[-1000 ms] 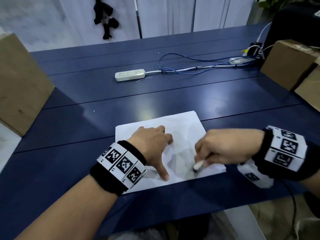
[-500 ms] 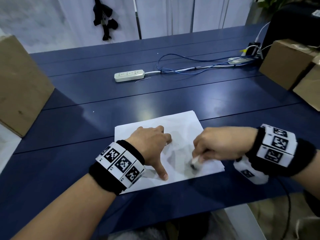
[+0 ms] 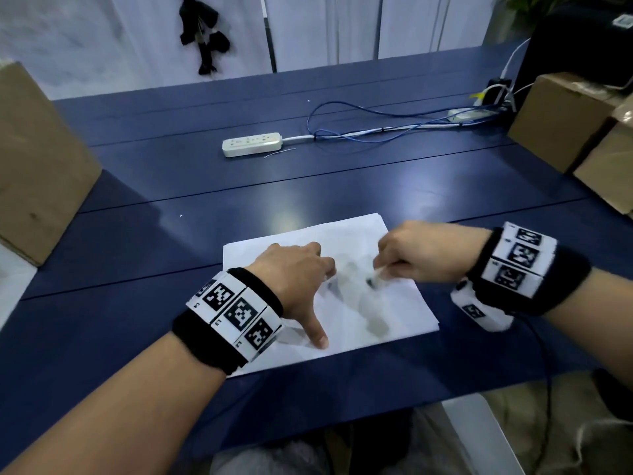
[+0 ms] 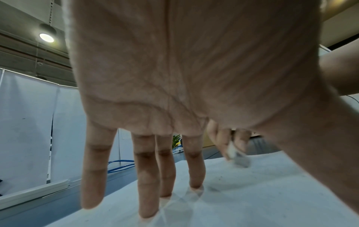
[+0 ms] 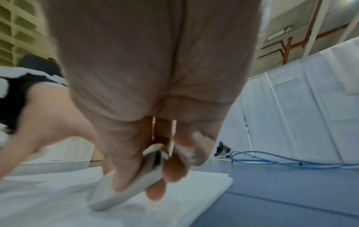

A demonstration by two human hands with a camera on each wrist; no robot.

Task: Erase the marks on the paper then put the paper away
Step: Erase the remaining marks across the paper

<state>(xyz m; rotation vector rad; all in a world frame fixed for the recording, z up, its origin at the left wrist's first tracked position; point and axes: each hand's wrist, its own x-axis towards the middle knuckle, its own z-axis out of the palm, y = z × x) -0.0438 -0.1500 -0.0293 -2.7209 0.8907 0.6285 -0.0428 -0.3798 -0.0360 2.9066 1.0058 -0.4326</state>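
A white sheet of paper (image 3: 352, 234) lies on the blue table near its front edge, with faint grey smudges (image 3: 373, 323) across its middle. My left hand (image 3: 301, 272) rests flat on the sheet's left part, fingers straight and spread (image 4: 147, 176), thumb pointing toward me. My right hand (image 3: 404, 255) pinches a white eraser (image 3: 375, 277) and presses its end onto the paper's middle. In the right wrist view the eraser (image 5: 124, 188) sits between thumb and fingers, tip on the paper (image 5: 174, 204). The left wrist view shows the eraser (image 4: 232, 151) beyond my fingers.
A white power strip (image 3: 251, 144) and blue cables (image 3: 394, 132) lie at the table's back. Cardboard boxes stand at the left (image 3: 37, 166) and at the right (image 3: 561, 121). The table's front edge (image 3: 342, 423) runs just below the paper.
My right hand has slid the eraser from the paper's near right part up and left toward its middle. The left hand stays pressed in the same place.
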